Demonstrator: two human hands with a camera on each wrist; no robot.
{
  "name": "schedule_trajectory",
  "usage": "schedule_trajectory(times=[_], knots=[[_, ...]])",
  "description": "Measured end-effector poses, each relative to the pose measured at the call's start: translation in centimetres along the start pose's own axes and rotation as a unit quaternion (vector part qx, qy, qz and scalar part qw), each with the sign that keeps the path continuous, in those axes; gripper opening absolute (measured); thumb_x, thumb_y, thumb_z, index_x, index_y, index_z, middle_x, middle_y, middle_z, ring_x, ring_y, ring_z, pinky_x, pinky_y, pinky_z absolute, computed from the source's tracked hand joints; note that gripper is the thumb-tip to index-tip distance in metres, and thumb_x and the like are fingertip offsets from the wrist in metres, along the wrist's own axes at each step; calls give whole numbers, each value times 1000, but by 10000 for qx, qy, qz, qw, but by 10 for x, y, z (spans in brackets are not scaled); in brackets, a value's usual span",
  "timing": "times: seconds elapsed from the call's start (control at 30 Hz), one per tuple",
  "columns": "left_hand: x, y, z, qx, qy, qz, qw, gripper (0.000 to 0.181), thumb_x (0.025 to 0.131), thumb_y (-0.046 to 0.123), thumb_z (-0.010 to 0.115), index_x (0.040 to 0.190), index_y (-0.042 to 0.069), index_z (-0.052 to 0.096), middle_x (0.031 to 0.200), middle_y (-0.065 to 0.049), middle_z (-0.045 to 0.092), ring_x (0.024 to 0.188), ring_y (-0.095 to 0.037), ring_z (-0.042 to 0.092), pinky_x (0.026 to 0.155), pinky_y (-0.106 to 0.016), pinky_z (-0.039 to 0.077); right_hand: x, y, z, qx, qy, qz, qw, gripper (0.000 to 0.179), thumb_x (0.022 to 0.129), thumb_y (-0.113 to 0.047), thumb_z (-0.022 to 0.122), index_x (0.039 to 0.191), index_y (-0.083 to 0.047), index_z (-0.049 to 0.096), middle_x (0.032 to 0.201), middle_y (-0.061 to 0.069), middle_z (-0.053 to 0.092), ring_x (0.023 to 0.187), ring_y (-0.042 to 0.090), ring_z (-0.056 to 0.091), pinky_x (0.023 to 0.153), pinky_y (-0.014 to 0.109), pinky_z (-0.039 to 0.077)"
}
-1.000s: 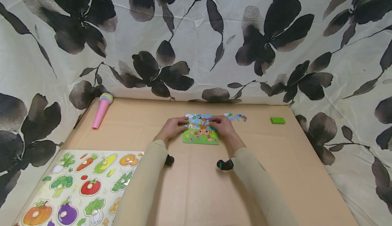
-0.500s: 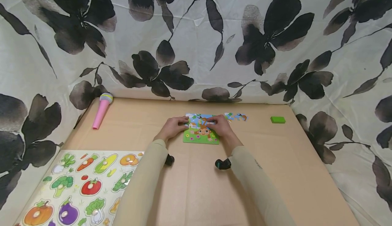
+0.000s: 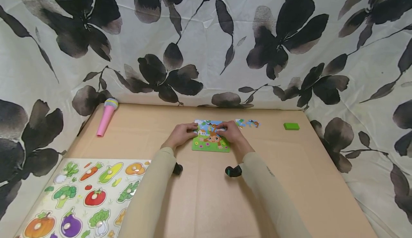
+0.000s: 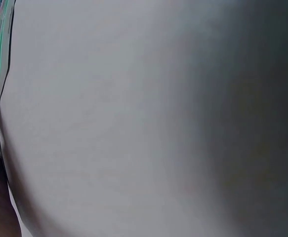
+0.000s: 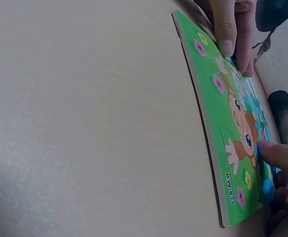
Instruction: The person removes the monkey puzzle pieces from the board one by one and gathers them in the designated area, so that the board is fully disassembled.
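A small jigsaw puzzle (image 3: 209, 145) with a cartoon monkey on green and blue lies on the table between my hands. My left hand (image 3: 179, 135) holds its left edge; in the right wrist view, the left thumb (image 5: 226, 44) lies on the printed face. At the upper right part of the picture is my right hand (image 3: 234, 134), its thumb (image 5: 274, 150) on the face and its lower fingers curled beside the edge. I cannot tell whether a piece is pinched there. Loose puzzle pieces (image 3: 253, 123) lie just beyond the right hand.
A pink toy microphone (image 3: 106, 120) lies at the back left of the table (image 3: 206, 202). A vegetable peg puzzle board (image 3: 80, 188) covers the front left, partly under the left sleeve. A green block (image 3: 291, 126) sits at the back right. Floral cloth (image 3: 225, 44) hangs behind.
My right hand has shifted slightly left across the jigsaw puzzle, its fingertips now farther over the picture. The left hand stays at the left edge.
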State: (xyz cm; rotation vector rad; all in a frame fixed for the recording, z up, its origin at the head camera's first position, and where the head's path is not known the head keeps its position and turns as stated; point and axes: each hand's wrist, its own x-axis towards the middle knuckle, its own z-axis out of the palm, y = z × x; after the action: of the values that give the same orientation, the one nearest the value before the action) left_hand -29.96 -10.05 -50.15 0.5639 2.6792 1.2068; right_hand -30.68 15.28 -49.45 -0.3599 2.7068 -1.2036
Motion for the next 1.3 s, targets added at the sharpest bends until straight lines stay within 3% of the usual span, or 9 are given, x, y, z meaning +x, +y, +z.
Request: schedule_trajectory(times=[0.13,0.43,0.63,0.8,1.0,1.3], knots=[[0,-1,-1,43,34,50,10000,36,91,16,70,124,3,67,140,-7,56,137,-28,42,116,-43,29,2,0,-1,-111,-82,55,9999,23,91,-10,69,112,0,70,125,19,62,126,35,50,109,44,39],[1,-3,1,17,14,58,10000,36,91,16,70,124,2,67,140,-6,56,137,-28,42,116,-42,29,2,-5,-5,-388,-256,228,9987,21,92,-13,69,109,-1,68,127,22,54,123,37,48,107,45,39],[2,-2,1,4,19,42,10000,36,91,16,70,124,3,67,140,-6,56,138,-27,42,116,-42,29,0,-6,-2,-245,-172,259,9992,14,92,-11,68,102,-1,67,135,28,40,124,38,40,107,47,36],[1,-3,2,51,10,42,10000,37,91,17,70,125,4,67,141,-6,55,138,-27,41,116,-43,29,0,-4,0,-149,-80,383,9991,13,93,-12,67,101,-3,68,133,25,33,124,36,34,108,49,34],[1,-5,3,96,-17,19,10000,36,91,18,70,125,3,67,141,-5,55,138,-27,42,116,-42,28,1,-4,0,-307,-126,187,9993,20,92,-12,69,111,-5,72,130,24,38,123,35,33,105,50,34],[2,-3,2,25,-15,10,10000,37,91,17,70,125,4,67,141,-6,55,138,-27,41,116,-43,28,0,-4,-1,-365,-69,168,9992,12,93,-13,68,101,-5,70,129,22,40,124,34,33,107,51,32]])
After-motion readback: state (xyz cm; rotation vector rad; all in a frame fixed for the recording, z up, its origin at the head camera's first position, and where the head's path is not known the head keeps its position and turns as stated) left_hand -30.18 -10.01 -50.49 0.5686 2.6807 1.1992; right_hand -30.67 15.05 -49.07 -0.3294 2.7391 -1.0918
